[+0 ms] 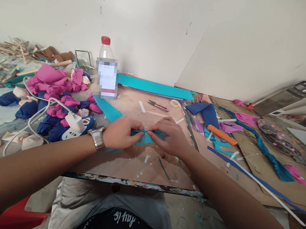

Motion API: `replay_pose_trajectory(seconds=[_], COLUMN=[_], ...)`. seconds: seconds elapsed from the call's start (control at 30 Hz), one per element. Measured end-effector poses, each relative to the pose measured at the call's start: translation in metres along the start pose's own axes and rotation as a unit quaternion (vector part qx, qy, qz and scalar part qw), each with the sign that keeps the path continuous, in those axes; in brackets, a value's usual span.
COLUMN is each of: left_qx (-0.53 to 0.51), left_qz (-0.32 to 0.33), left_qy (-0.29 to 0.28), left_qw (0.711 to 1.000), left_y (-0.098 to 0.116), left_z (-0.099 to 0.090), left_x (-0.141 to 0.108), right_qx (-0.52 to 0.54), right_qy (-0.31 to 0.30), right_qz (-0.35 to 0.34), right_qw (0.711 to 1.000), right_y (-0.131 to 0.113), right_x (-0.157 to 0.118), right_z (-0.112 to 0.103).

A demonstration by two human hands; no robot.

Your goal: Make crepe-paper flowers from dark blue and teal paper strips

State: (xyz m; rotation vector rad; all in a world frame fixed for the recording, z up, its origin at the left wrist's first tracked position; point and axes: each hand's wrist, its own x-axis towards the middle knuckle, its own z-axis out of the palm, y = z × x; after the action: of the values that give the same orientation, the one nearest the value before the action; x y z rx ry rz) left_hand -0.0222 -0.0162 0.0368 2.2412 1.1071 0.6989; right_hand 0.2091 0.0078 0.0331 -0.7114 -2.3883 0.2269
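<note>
Both hands pinch a turquoise fabric strip (pixel 146 139) just above the work table. My left hand (pixel 122 131), with a metal watch on its wrist, grips the strip between thumb and fingers. Close beside it, my right hand (pixel 169 136) pinches the same strip, its fingertips nearly meeting the left ones. A fold runs along the strip's upper edge between the two thumbs. From behind the left hand, a turquoise length (pixel 108 108) slants back toward the bottle; whether it joins the held piece is hidden.
Thread snips (pixel 158 105) and a tape roll (pixel 175 103) lie behind the hands. A red-capped bottle (pixel 105 49) stands at the back, a phone-like screen (pixel 107 77) before it. Pink and navy fabric flowers (pixel 58 106) and a white charger (pixel 75 121) crowd the left. An orange-handled cutter (pixel 222 134) lies right.
</note>
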Motion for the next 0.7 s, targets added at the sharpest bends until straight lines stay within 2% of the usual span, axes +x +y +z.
replay_pose_trajectory(seconds=[0.37,0.7], left_qx=[-0.043,-0.080], left_qz=[0.001,-0.022], left_qy=[-0.016,-0.028], left_qw=[0.999,0.996], left_y=[-0.0005,-0.0011], left_z=[0.0005,0.0000], left_x=[0.0006,0.0026], right_qx=[-0.013,-0.039], right_qy=[-0.013,-0.007], right_qz=[-0.028,-0.082], right_qw=[0.999,0.996], right_y=[-0.0025,-0.0024], right_x=[0.0017,0.0016], right_z=[-0.0019,-0.0030])
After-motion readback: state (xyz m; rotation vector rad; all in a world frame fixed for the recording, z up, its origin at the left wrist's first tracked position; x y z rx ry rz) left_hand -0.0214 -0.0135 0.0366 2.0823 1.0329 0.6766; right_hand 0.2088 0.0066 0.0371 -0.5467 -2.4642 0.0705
